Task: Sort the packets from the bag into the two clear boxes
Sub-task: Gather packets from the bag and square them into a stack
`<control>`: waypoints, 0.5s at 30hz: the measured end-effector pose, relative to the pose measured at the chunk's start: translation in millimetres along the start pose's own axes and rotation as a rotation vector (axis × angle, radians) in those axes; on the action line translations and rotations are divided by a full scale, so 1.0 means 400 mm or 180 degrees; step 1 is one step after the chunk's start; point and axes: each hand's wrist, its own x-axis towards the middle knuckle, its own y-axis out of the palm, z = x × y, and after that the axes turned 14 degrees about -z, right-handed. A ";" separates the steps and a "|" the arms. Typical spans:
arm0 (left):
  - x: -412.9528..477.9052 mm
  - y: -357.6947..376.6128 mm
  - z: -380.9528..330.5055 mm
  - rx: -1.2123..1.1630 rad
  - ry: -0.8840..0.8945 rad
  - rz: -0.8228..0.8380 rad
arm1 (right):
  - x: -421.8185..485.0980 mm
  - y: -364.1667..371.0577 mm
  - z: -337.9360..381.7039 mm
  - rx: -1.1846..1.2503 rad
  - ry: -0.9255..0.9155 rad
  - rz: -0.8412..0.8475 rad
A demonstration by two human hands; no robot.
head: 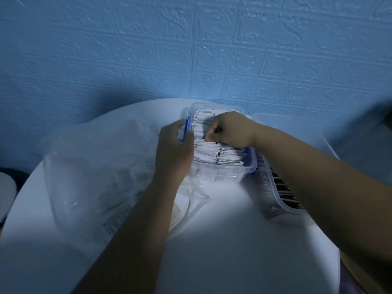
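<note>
Head view. Latched clear box point(224, 177) stands on the round white table point(233, 240), packed with a row of white packets point(212, 154) standing on edge. Left hand point(174, 145) is at the box's left wall, fingers curled over the rim beside the blue latch point(187, 128), gripping the box. Right hand point(230, 129) is over the box's middle, fingers curled down, fingertips point(209, 138) pinching into the white packets. Second clear box point(283, 203) sits just right of the first, holding dark packets point(280, 184); the right forearm hides much of it. Clear plastic bag point(89, 166) lies left of the latched box, more packets showing faintly through it. Blue textured wall point(127, 49) lies behind the box.
</note>
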 end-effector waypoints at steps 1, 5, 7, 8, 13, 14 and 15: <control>0.002 -0.022 -0.019 0.0020 0.0115 -0.0085 | -0.007 -0.004 0.011 -0.0099 -0.0107 -0.0042; 0.002 -0.163 -0.057 0.0165 0.0635 -0.0394 | -0.065 -0.006 0.094 0.0424 -0.0426 -0.0688; -0.004 -0.250 -0.028 0.0393 0.0791 -0.0716 | -0.107 0.015 0.161 0.1035 -0.0503 -0.0831; -0.009 -0.290 -0.003 0.0562 0.0802 -0.0873 | -0.127 0.033 0.194 0.1241 -0.0550 -0.0797; -0.087 -0.389 0.148 0.1426 -0.0498 -0.0797 | -0.197 0.166 0.297 0.0920 -0.0356 -0.0023; -0.109 -0.391 0.164 0.1473 -0.0669 -0.0678 | -0.209 0.190 0.303 0.0824 -0.0269 0.0018; -0.129 -0.392 0.172 0.1447 -0.0715 -0.0591 | -0.222 0.214 0.306 0.0750 -0.0249 -0.0019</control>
